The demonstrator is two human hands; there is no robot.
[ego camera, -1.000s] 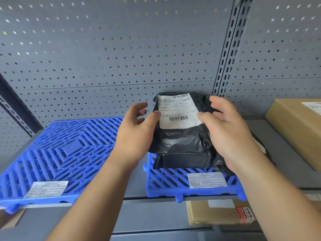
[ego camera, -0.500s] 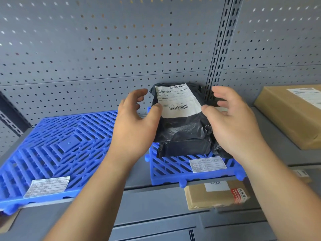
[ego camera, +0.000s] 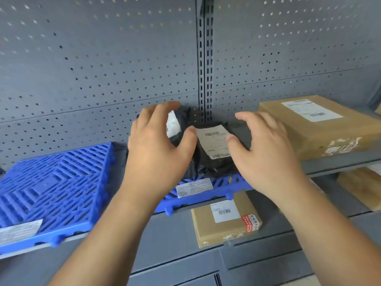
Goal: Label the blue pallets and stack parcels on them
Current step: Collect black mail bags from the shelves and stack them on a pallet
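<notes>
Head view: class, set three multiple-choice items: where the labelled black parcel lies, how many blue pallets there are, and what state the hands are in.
1. The labelled black parcel lies: A on the right pallet; B on the floor; C in a red crate.
2. Blue pallets in view: A one; B two; C four.
3. The left hand and right hand are: A clenched; B holding scissors; C open.
Key: A, blue slats show beneath it; B, the left pallet lies beside the right one; C, fingers are spread.
</notes>
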